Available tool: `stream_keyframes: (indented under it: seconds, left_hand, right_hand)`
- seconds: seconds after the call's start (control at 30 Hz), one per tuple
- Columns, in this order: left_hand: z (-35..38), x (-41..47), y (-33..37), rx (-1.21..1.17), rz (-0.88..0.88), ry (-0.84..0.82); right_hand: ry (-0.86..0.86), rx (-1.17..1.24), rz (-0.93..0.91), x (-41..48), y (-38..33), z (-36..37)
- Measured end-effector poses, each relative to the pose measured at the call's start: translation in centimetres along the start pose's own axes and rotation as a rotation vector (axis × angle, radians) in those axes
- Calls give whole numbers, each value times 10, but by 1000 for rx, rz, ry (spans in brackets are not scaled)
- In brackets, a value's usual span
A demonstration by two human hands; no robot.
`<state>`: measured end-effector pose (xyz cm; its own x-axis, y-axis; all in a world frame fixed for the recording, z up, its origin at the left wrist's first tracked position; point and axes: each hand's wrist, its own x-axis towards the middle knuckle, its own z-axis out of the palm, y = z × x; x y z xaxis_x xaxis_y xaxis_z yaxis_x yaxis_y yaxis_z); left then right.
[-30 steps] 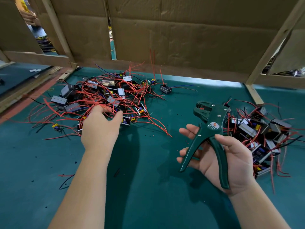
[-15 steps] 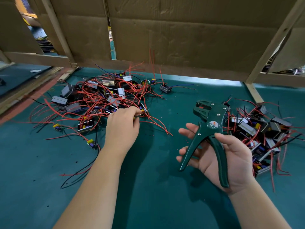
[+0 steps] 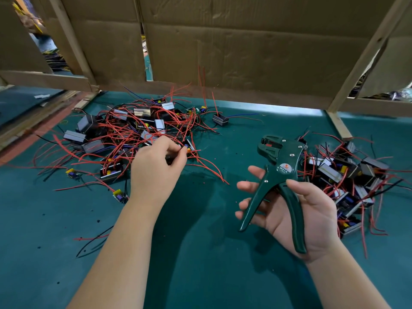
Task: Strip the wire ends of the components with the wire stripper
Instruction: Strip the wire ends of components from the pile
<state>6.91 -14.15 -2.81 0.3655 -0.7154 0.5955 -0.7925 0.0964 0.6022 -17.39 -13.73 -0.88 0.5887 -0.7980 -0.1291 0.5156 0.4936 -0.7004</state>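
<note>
Label W01A (image 3: 284, 168) marks wire stripper (image 3: 276, 152) in grip of right hand (image 3: 312, 217); left hand (image 3: 153, 172) pinches component (image 3: 188, 149).

We see a dark green wire stripper (image 3: 283, 172) with silver rivets and a round red-and-white label. The table mat (image 3: 200, 264) is teal with tiny dark specks. The wires (image 3: 116, 132) are mostly red, some black, a few blue. The components (image 3: 92, 146) are black and silver-grey with yellow and blue parts. The far cardboard (image 3: 245, 52) is brown.
</note>
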Motion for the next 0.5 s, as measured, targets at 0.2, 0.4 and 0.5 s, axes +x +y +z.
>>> stream_keyframes:
  seconds: [0.2, 0.4, 0.5]
  left_hand:
    - [11, -10, 10, -274, -49, -330]
    - [13, -12, 14, -471, -134, -419]
    - [10, -9, 19, -568, -156, -421]
  right_hand:
    - [-13, -4, 12, 1, 1, -1]
    - [2, -10, 37, 3, 1, 0]
    - [16, -35, 76, 3, 2, -1]
